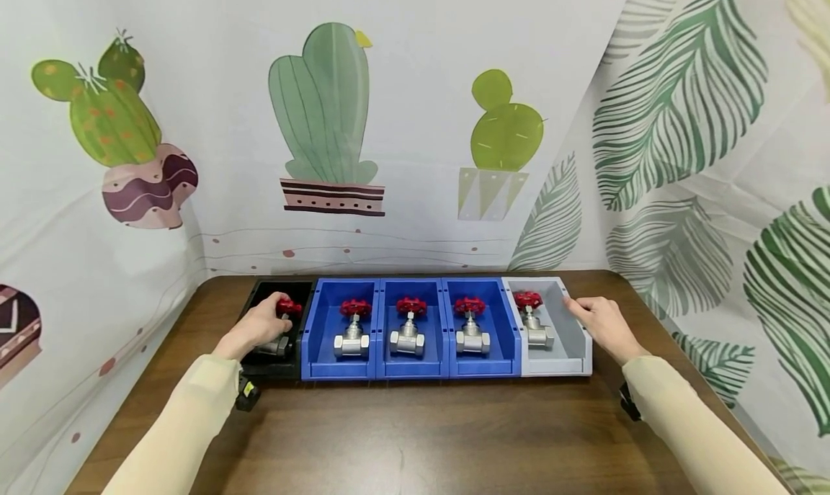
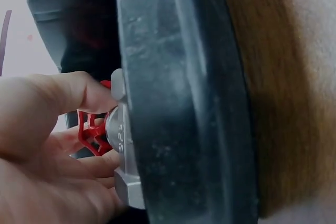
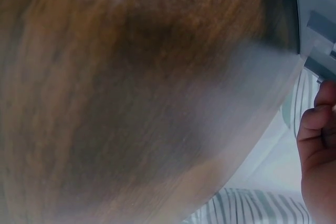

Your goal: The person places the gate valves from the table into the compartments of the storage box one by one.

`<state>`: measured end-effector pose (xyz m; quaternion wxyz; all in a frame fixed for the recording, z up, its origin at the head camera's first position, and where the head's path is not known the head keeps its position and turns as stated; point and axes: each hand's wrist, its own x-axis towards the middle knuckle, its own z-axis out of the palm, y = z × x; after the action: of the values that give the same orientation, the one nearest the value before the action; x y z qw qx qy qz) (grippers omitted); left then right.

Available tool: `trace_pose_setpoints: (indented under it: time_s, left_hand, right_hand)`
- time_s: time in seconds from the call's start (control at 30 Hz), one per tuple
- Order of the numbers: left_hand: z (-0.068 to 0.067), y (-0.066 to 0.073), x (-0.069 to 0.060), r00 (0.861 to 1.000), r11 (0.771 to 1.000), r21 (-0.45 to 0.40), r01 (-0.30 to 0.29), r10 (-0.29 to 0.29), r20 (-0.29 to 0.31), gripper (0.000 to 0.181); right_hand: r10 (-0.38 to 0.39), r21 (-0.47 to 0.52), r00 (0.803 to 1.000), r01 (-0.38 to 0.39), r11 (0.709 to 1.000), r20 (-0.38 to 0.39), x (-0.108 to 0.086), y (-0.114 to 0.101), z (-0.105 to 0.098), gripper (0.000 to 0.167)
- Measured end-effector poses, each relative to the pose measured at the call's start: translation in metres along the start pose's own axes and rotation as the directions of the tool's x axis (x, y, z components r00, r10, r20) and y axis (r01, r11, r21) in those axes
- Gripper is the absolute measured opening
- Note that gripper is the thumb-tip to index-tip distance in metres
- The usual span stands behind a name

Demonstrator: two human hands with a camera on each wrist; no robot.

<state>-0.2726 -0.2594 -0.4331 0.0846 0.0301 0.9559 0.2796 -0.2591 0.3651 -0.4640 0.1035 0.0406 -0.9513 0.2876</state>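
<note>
In the head view my left hand (image 1: pixel 262 326) reaches into the black bin (image 1: pixel 272 371) at the row's left end. Its thumb and fingers curl round a gate valve (image 2: pixel 122 135), a silver metal body with a red handwheel (image 2: pixel 94 134). The bin's front wall hides part of the valve in the left wrist view. My right hand (image 1: pixel 603 322) is at the right side of the grey bin (image 1: pixel 573 347), pinching its rim with the thumb on top and fingers bent outside. Inside that bin a similar valve (image 1: pixel 534 329) leans near the left wall.
Between these bins stand three blue bins (image 1: pixel 346 371), each with a red-wheeled valve (image 1: pixel 408 336) in it. All the bins sit side by side near the back of a brown wooden table (image 1: pixel 415 437). A printed cloth (image 1: pixel 421 120) hangs behind and at the sides.
</note>
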Motion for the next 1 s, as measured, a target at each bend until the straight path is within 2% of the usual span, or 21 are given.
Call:
trace_pose_setpoints:
  time_s: [0.3, 0.5, 0.8, 1.0]
  left_hand:
    - [0.001, 0.000, -0.003, 0.999, 0.999, -0.025, 0.047, -0.048, -0.018, 0.060]
    - [0.002, 0.001, -0.003, 0.999, 0.999, -0.029, 0.028, -0.029, -0.035, 0.061]
    - [0.002, 0.003, -0.006, 0.998, 0.999, 0.021, 0.024, -0.023, -0.051, 0.066]
    - [0.000, 0.008, -0.011, 1.000, 0.999, 0.049, 0.012, -0.011, -0.029, 0.074]
  right_hand:
    - [-0.015, 0.011, 1.000, 0.015, 1.000, -0.010, 0.000, -0.001, 0.003, 0.053]
    - [-0.009, 0.010, 1.000, 0.009, 1.000, -0.010, -0.001, 0.001, 0.001, 0.054]
    - [-0.004, 0.016, 1.000, 0.004, 1.000, -0.008, 0.001, 0.001, 0.000, 0.053]
    - [-0.014, -0.015, 0.999, 0.014, 1.000, 0.043, 0.000, -0.004, -0.005, 0.052]
